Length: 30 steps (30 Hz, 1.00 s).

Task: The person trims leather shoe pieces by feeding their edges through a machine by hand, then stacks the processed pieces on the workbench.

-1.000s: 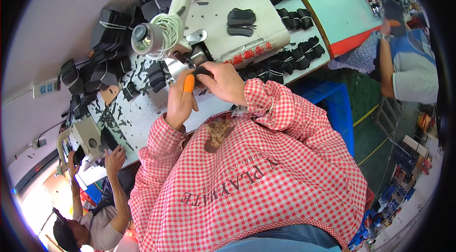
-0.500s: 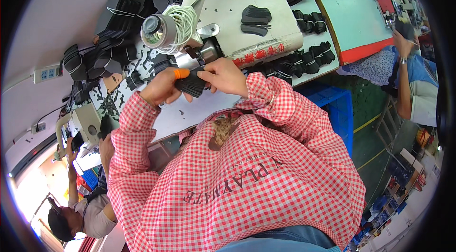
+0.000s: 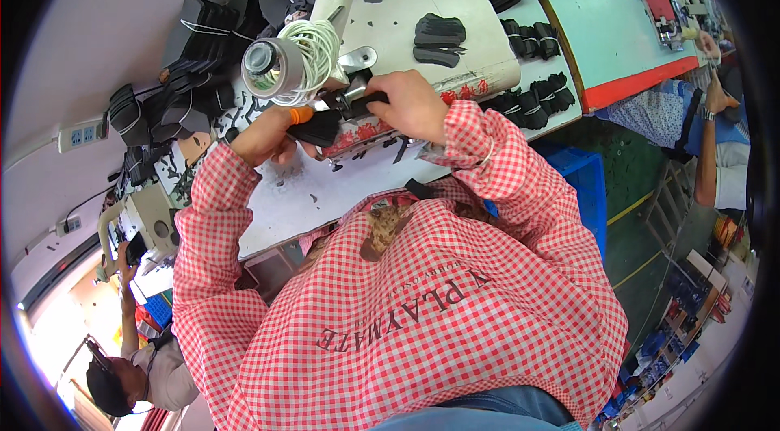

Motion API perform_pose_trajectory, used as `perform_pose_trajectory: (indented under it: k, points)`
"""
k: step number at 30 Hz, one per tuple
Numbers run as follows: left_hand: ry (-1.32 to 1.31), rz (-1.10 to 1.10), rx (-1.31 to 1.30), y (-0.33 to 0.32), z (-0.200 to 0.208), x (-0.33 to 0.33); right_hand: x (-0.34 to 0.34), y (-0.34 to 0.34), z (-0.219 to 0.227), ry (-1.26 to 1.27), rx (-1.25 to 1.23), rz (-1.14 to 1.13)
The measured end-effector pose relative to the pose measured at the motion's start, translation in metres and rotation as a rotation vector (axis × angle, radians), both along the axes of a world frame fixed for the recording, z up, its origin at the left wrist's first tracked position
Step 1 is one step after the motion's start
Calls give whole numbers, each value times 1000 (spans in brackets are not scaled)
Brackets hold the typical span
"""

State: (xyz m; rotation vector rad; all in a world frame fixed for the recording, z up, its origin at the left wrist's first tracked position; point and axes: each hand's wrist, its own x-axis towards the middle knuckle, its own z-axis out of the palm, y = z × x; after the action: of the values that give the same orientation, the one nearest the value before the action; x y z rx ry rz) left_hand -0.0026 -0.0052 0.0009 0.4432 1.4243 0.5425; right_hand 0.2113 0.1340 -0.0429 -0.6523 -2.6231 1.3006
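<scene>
A fanned bundle of thin black pieces (image 3: 318, 129) is gripped in my left hand (image 3: 264, 138), which wears an orange finger cover (image 3: 301, 115). Between thumb and fingers of my right hand (image 3: 413, 106) is a single black piece (image 3: 367, 103), its left end close beside the metal working head (image 3: 354, 89) of a white machine (image 3: 447, 0). Whether that end touches the metal I cannot make out. The bundle lies just left of the piece, near the machine's front edge.
Coiled pale cable (image 3: 315, 49) hangs by a round cup-like part (image 3: 262, 58). Black pieces (image 3: 439, 29) rest on the machine; tied black bundles (image 3: 532, 108) line its right side. Blue crate (image 3: 578, 179) at right below the table. Co-workers sit at left (image 3: 158, 366) and right (image 3: 719, 155).
My right hand has moved right and slightly up, away from the bundle, with one black piece. My left hand has shifted a little left, still gripping the bundle.
</scene>
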Motion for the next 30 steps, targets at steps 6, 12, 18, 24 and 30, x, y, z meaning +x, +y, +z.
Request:
perform_pose_trajectory:
  k: [6,12,18,24,30]
  points:
    - [-106,75,94,4,-7,16,2,4,-8,142,-85,125]
    - [-10,14,48,-9,-10,5,-4,-3,-2,137,2,4]
    - [-67,-18,31,4,-10,18,2,6,-2,133,-148,132]
    - [54,146,30,6,11,31,5,9,10,4,-235,66]
    - [75,56,-24,-7,-4,15,-3,-2,1,139,-148,-32]
